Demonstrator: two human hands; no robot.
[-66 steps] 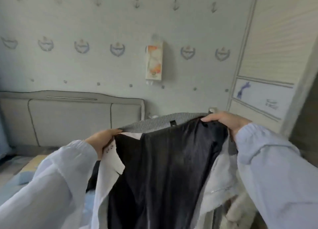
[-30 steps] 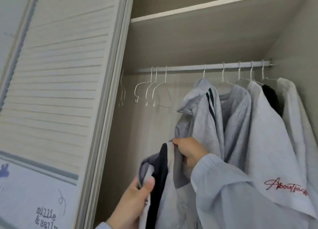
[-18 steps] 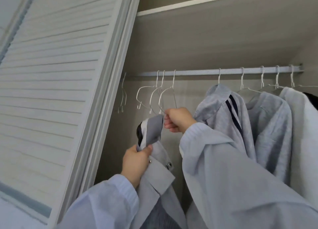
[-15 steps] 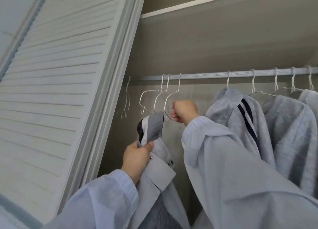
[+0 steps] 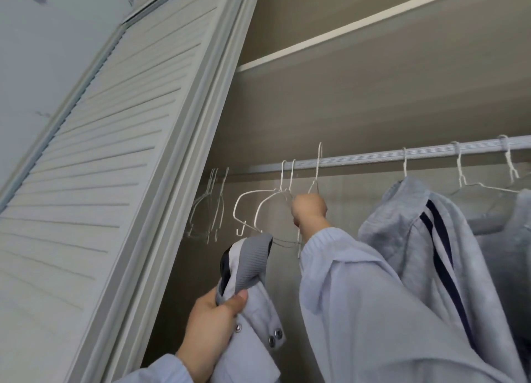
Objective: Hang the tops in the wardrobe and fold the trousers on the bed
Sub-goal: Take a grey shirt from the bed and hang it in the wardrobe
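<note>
Two hands are up at the open wardrobe (image 5: 373, 95), seen from the head camera. The right hand (image 5: 309, 210) is curled round the neck of a bare wire hanger (image 5: 316, 178) whose hook stands above the rail (image 5: 373, 154), seemingly lifted clear, though the thin wire is hard to follow. The left hand (image 5: 214, 322) is lower, fingers and thumb pinching a grey jacket (image 5: 247, 305) just below its ribbed collar, which stands up above the thumb while the rest hangs down out of sight.

The jacket looks soft and limp and fairly light; it will sag wherever it is not held, so the collar and shoulders are the sensible places to hold it while the hanger goes in. The hanger is stiff, thin and likely to snag its neighbours.

Beside them a striped grey top (image 5: 416, 239) hangs on the rail.
</note>
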